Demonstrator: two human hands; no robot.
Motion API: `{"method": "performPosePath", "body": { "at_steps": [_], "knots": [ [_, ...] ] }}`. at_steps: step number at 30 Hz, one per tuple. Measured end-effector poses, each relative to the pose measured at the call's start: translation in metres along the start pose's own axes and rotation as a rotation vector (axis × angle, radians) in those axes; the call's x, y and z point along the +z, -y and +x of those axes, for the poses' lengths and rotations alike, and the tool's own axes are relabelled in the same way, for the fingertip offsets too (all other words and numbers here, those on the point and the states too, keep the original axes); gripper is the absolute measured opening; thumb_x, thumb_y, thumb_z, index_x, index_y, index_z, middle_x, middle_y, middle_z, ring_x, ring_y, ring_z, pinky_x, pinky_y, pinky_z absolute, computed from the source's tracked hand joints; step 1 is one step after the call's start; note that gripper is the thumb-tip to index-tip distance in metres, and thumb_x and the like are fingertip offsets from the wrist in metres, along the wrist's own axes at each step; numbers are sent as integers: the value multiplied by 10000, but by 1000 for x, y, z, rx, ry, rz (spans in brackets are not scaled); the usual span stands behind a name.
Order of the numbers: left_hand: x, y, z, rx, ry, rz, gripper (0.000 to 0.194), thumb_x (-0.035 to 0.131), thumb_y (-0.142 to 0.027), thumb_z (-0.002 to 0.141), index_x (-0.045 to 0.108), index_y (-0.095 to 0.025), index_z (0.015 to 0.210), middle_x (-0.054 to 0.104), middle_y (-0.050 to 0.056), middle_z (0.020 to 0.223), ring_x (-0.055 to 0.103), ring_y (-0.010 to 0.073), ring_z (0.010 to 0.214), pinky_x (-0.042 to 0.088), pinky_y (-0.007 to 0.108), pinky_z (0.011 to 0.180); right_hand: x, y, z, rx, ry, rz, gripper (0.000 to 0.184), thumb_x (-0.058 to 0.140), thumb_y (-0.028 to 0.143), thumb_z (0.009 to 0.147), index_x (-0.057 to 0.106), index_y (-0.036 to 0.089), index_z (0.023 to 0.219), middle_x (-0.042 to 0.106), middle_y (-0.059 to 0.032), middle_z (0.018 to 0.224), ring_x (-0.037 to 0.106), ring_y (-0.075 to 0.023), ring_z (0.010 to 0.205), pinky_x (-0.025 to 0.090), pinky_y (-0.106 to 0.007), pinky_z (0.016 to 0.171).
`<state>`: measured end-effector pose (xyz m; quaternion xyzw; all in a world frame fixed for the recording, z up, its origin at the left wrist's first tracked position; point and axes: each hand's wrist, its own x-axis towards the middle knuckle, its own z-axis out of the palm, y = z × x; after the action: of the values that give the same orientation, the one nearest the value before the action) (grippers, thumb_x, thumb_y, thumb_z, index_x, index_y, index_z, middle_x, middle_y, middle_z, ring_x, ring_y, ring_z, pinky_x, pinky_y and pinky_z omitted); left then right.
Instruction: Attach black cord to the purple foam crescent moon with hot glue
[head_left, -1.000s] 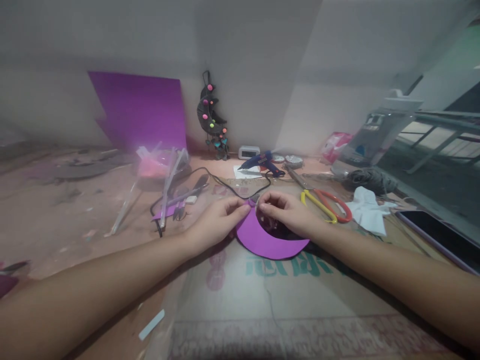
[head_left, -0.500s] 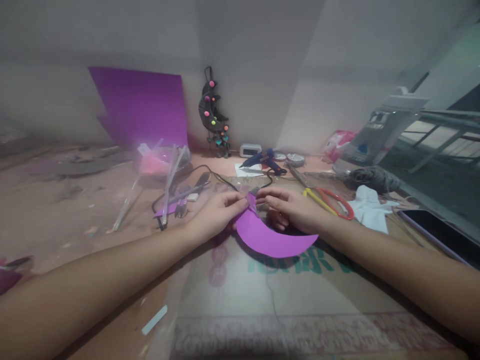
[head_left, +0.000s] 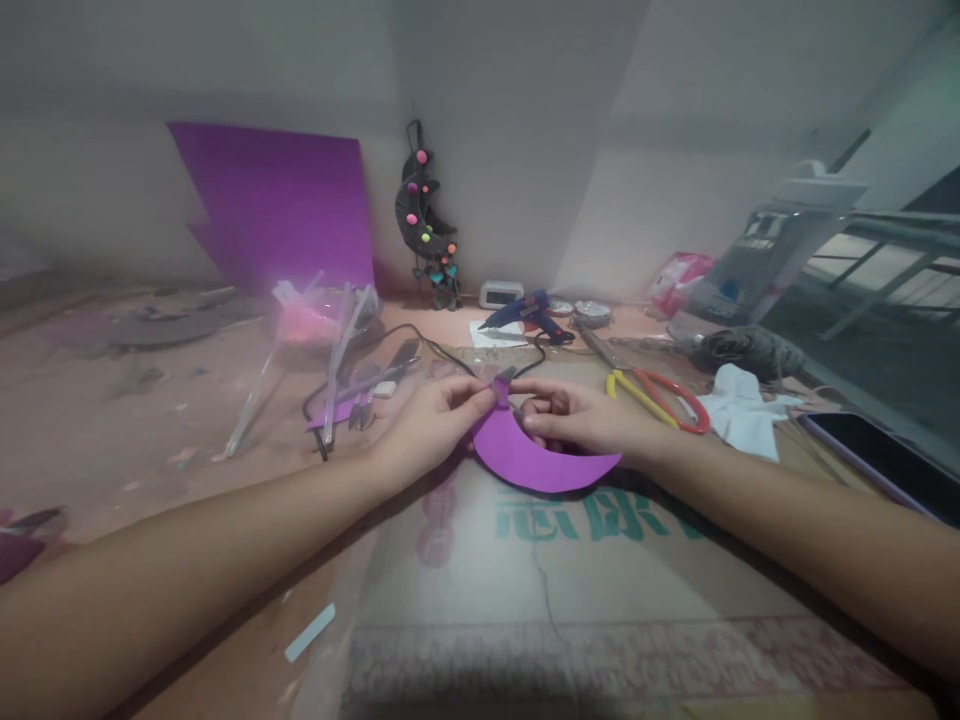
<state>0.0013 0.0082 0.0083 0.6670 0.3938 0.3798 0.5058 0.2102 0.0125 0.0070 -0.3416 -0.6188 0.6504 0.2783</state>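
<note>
A purple crescent-shaped foam piece (head_left: 536, 458) lies on a flattened cardboard sheet (head_left: 570, 580). My left hand (head_left: 431, 425) pinches the crescent's upper tip between thumb and forefinger. My right hand (head_left: 581, 418) is closed on the crescent's inner edge just right of that tip, fingers pressed on the foam. The two hands almost touch at the tip.
Yellow-and-red scissors (head_left: 656, 395) lie right of my hands, a blue glue gun (head_left: 525, 317) with a black cord behind them. A purple foam sheet (head_left: 277, 205) and a dark moon ornament (head_left: 424, 225) lean on the wall. Glue sticks (head_left: 337, 365), white cloth (head_left: 742, 410), and a phone (head_left: 874, 455) lie around.
The crescent has turned and dropped flatter onto the cardboard. Both hands stayed pinched at its upper tip and shifted slightly upward in view.
</note>
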Motion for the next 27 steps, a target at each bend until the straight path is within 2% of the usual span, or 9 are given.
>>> {"method": "performPosePath", "body": {
  "at_steps": [4,7,12,18,27],
  "knots": [
    [0,2,0,-40,4,-60,248,559,-384,878,583,-142,825,504,-43,602,467,81,479,374,188,455,0,1,0,-61,-172,-33,372,718,427,766,612,139,976,526,59,570,465,-68,473,327,-210,443],
    [0,2,0,-43,10,-53,257,558,-390,880,574,-141,815,499,-44,591,466,79,470,373,189,452,4,4,-1,-61,-259,-73,377,728,486,733,604,142,827,527,49,550,448,-67,451,306,-209,426],
    [-1,3,0,-26,17,-42,263,556,-398,884,578,-141,830,510,-40,605,480,79,485,379,185,465,8,7,-3,-39,-276,-101,418,741,526,692,595,148,794,523,44,545,423,-64,445,283,-207,423],
    [-1,4,2,-10,-5,-24,255,564,-390,877,589,-140,836,519,-34,627,480,79,508,368,180,474,6,8,-3,-88,-298,-88,382,734,499,694,579,153,744,531,38,552,397,-59,445,281,-213,435],
    [-1,4,-1,14,-24,9,271,571,-400,870,607,-134,832,525,-26,652,464,85,547,355,184,493,4,10,-3,-143,-364,-184,281,686,422,713,565,169,700,505,50,532,396,-70,459,294,-215,442]
  ]
}}
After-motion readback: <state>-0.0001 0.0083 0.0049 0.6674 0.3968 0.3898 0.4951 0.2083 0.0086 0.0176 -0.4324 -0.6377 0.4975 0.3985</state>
